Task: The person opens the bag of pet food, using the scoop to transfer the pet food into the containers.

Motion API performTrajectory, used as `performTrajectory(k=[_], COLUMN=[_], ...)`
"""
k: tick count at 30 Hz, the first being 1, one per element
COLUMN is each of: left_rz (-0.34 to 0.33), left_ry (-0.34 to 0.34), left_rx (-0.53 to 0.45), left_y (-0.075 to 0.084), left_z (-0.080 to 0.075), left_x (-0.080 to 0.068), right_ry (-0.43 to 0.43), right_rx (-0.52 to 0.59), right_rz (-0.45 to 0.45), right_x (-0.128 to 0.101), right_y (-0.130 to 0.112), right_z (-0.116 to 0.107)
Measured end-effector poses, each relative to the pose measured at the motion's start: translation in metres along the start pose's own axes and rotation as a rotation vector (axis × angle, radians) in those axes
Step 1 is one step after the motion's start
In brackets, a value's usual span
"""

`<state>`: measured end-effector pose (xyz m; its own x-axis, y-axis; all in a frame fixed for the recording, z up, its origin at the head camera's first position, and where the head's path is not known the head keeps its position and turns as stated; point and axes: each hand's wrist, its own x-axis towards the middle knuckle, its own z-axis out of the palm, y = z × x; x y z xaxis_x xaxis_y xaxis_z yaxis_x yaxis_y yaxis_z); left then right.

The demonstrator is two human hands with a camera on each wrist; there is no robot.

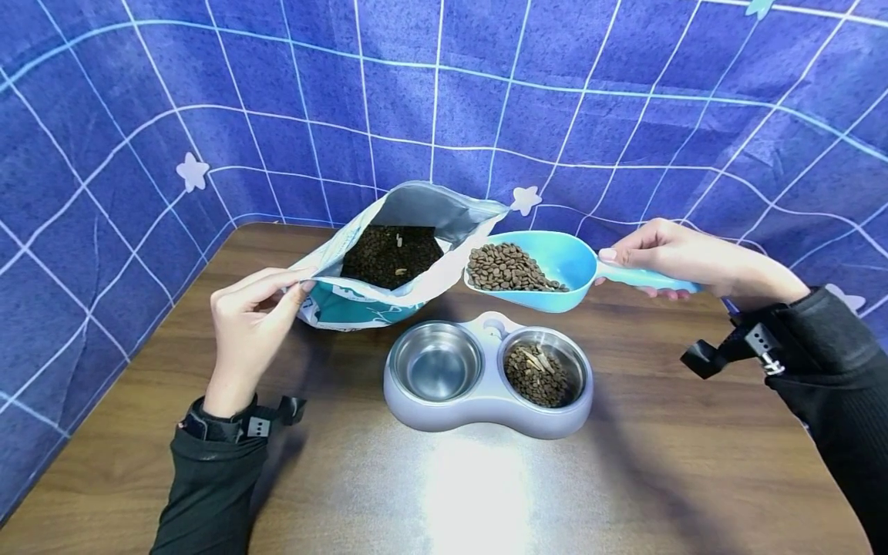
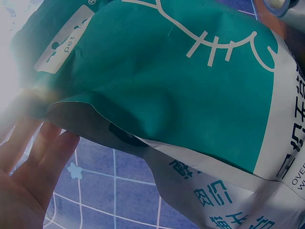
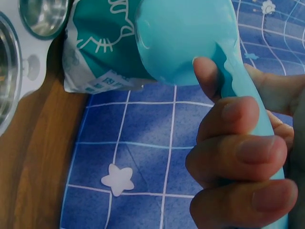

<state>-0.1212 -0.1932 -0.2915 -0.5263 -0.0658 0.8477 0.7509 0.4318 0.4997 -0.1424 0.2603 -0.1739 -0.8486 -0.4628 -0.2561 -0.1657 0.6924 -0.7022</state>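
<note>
A grey plastic double pet feeder with two steel bowls (image 1: 444, 420) is standing nearest. Beyond it, the left hand (image 1: 251, 324) is pinching the open teal-and-white kibble bag's (image 1: 388, 266) rim, while the right hand (image 1: 676, 258) is gripping the kibble-loaded turquoise plastic scoop (image 1: 548, 274) by its handle, its bowl hanging just beside the bag's mouth.

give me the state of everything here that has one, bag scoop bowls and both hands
pet food bag: open at the top, kibble inside
scoop: loaded with kibble, held level above the feeder
left bowl: empty
right bowl: partly filled with kibble
left hand: pinches the bag's open edge
right hand: grips the scoop's handle
</note>
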Motion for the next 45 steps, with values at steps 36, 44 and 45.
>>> performTrajectory(k=[36,44,45], left_rz=[0.005,-0.001,-0.001], left_ry=[-0.010,-0.014,-0.015], left_rx=[-0.033,-0.048,-0.052], left_y=[-0.005,-0.004,-0.005], left_z=[-0.001,-0.001,-0.001], left_x=[0.001,0.001,0.001], right_ry=[-0.144,-0.197,-0.199], right_rx=[-0.016,-0.053,-0.061], right_rz=[-0.055,-0.053,-0.054], right_x=[0.029,0.043,0.045], right_y=[0.026,0.026,0.026], right_z=[0.036,0.048,0.049])
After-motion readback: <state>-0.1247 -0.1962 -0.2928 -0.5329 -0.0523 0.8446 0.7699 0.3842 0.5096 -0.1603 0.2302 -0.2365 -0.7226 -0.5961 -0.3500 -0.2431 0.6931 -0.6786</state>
